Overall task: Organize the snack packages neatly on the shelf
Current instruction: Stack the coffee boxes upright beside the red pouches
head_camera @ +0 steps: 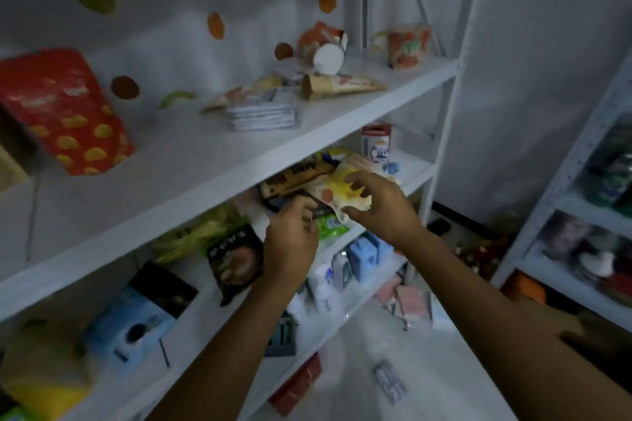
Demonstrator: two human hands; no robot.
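Both my hands reach into the middle shelf of a white rack. My right hand has spread fingers over the top of a yellow and white snack package and its thumb under the near edge, gripping it. My left hand is curled beside it, fingertips at the corner of a dark flat packet; the blur hides whether it grips. A brown and yellow package lies behind, and a green packet lies between my hands. A black pouch stands to the left.
The upper shelf holds a red bag with yellow dots, stacked silver packets, cone-shaped wrappers and a mug. A blue box and a yellow bag sit lower left. A second rack stands at the right.
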